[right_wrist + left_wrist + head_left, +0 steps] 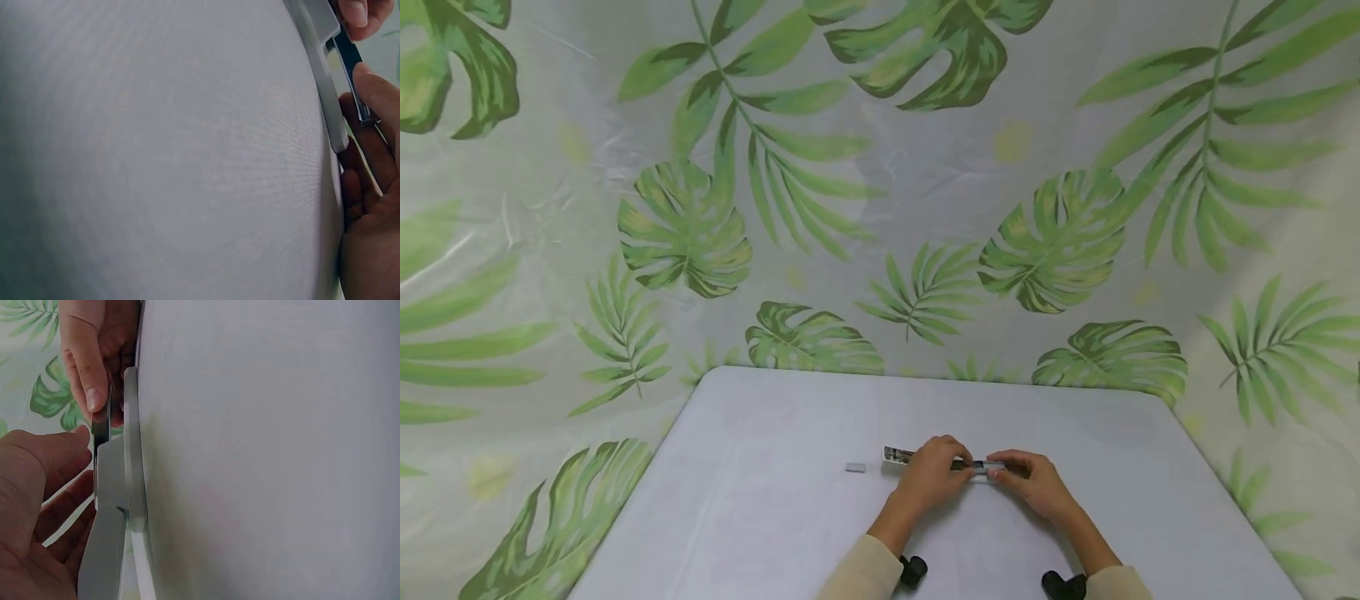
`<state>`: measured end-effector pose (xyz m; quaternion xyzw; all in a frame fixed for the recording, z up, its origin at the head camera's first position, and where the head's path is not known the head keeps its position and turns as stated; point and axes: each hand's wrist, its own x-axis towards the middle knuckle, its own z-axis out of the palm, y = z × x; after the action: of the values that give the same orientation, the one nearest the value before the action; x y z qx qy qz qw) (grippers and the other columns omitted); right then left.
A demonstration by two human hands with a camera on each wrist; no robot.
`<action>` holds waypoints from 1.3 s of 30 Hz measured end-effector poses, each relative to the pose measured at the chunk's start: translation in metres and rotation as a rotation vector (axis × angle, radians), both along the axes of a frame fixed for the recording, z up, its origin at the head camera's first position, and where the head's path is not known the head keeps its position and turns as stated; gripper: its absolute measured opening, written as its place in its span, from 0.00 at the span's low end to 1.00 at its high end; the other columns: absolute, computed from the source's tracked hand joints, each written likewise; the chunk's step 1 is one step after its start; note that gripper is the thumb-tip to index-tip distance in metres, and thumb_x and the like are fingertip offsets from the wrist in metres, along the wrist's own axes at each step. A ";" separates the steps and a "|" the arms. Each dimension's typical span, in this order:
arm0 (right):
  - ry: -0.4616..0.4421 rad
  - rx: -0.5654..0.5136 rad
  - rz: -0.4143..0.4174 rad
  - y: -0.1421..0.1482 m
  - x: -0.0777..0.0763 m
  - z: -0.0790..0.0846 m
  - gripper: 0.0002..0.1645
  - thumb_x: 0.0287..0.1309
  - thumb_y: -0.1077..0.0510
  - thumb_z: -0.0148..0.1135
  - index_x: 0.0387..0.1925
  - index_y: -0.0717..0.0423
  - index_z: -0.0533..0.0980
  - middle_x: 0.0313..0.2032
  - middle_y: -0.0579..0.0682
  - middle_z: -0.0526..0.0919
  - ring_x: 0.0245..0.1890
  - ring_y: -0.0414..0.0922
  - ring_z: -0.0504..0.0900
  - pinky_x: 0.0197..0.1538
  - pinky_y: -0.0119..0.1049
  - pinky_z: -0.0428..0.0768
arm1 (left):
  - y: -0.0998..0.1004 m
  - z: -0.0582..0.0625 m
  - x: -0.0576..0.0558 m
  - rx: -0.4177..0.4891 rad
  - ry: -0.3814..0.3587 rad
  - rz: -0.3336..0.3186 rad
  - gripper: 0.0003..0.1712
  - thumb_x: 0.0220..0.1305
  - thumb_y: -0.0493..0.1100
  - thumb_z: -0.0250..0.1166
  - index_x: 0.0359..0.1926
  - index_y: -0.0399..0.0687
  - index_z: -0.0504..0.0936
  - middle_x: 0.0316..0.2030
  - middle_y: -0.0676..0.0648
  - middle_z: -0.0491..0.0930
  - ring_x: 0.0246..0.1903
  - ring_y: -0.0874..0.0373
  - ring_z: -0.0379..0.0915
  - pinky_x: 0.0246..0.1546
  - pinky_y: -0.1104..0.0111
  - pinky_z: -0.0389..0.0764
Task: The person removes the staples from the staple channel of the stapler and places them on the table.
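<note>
A stapler point(895, 456) with a pale grey body and a dark metal magazine point(347, 59) stands on the white table, its jaws apart. My left hand point(928, 473) grips its middle, with thumb and fingers bent about the upper part. At the right end my right hand point(1036, 485) pinches the magazine between thumb and fingers. In the left wrist view the grey body point(107, 540) runs beside my left fingers, and the magazine reaches up to my right thumb. Left of the stapler lies a small grey strip point(855, 467), apparently staples.
The white tabletop point(775, 517) has rounded far corners. Behind and around it hangs a leaf-patterned sheet point(940, 208). Black devices, one point(913, 572) at the left wrist and another point(1063, 585) at the right, sit by the sleeves.
</note>
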<state>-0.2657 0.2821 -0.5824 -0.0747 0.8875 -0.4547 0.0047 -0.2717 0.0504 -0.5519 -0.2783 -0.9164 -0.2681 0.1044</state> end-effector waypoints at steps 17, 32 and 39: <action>0.000 -0.036 0.014 -0.001 -0.001 0.001 0.20 0.63 0.44 0.71 0.53 0.47 0.86 0.54 0.48 0.88 0.55 0.43 0.84 0.56 0.32 0.79 | 0.013 -0.004 0.004 -0.068 0.066 0.068 0.09 0.67 0.56 0.71 0.39 0.60 0.92 0.44 0.58 0.86 0.47 0.60 0.82 0.43 0.70 0.84; 0.042 -0.039 0.031 0.000 0.001 -0.002 0.19 0.63 0.48 0.72 0.53 0.49 0.86 0.55 0.51 0.88 0.55 0.38 0.83 0.57 0.30 0.79 | 0.023 -0.008 0.007 -0.043 0.090 0.060 0.11 0.66 0.54 0.71 0.39 0.55 0.93 0.42 0.56 0.87 0.43 0.60 0.81 0.41 0.72 0.82; 0.054 -0.025 0.027 0.000 0.000 -0.002 0.19 0.63 0.47 0.72 0.53 0.49 0.86 0.54 0.51 0.88 0.54 0.38 0.84 0.56 0.30 0.80 | 0.026 -0.008 0.010 0.029 0.055 0.064 0.09 0.66 0.50 0.72 0.38 0.51 0.92 0.42 0.54 0.87 0.43 0.61 0.80 0.45 0.73 0.81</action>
<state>-0.2654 0.2820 -0.5840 -0.0989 0.8804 -0.4635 -0.0143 -0.2619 0.0759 -0.5598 -0.2547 -0.9175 -0.2704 0.1421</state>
